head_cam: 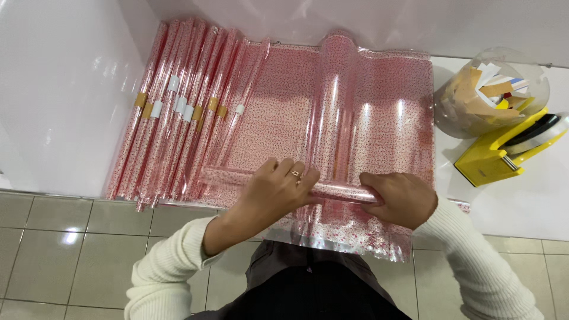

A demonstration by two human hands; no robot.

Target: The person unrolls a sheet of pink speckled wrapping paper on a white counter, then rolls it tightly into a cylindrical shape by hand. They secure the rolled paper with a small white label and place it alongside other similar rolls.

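A thin roll of clear wrapping film with small red dots point(341, 191) lies crosswise near the front edge of the white table. My left hand point(272, 191) rests palm-down over its middle, with a ring on one finger. My right hand point(400, 198) grips the roll's right end. Under the roll lies a flat stack of the same dotted film sheets point(379, 118), with a loose bulge point(338, 89) running from front to back and its front edge hanging over the table.
Several finished rolls point(178, 112), each taped at the middle, lie side by side at the left against a white wall. A clear jar of paper scraps point(486, 92) and a yellow tape dispenser point(504, 151) stand at the right. Tiled floor shows below.
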